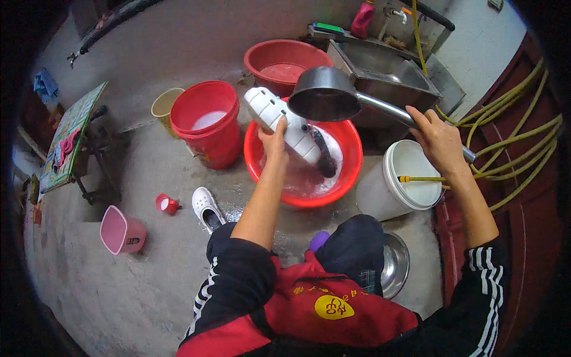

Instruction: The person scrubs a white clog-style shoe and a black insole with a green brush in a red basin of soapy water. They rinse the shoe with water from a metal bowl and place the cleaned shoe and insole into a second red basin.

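My left hand grips a white, segmented, shoe-shaped object with small dark studs, tilted above a red basin. Foamy water shows inside that basin. A dark, elongated thing lies against the white object's lower right side; I cannot tell what it is. In my right hand is the long handle of a metal water ladle. Its bowl is tipped over beside the white object's upper right, with the dark inside facing me. No flowing water can be made out.
A red bucket with suds and a pink basin stand beyond. At right are a white bucket, a coiled yellow hose and a metal sink. A steel bowl, pink bin and red cup sit nearby.
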Available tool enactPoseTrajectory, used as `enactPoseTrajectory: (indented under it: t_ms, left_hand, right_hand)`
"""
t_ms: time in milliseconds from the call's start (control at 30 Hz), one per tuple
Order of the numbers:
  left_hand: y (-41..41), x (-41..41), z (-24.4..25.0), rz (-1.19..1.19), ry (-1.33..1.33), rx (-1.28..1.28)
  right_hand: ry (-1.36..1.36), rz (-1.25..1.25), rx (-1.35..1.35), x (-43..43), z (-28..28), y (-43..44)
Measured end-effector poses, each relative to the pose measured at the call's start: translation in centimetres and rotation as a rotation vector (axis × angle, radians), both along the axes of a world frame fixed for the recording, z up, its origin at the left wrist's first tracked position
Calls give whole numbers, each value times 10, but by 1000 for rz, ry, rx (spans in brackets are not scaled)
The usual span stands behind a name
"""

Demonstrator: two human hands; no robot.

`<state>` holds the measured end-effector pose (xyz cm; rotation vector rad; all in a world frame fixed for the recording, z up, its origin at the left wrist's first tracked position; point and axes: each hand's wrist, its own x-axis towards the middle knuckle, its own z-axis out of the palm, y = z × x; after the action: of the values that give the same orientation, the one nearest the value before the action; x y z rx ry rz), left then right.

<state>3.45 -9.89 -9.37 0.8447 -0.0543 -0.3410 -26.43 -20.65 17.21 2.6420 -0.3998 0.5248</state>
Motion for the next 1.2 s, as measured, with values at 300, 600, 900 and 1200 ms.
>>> enactPoseTrajectory:
  t_ms: [300,600,900,1200]
  left_hand:
    - [15,-20,51,86,-517,656]
    - [32,-45,102,181,-1235,874]
    - [44,-48,112,-11,-1175,782]
    - [43,-33,84,-274,-669,444]
  right_hand:
    - [-61,-344,140,-62,-32,-63]
    - [314,-856,229,-179,-93,-121]
    - [600,-903,222,-156,-210,-167]
    - [464,-918,446,-173,-237,-197]
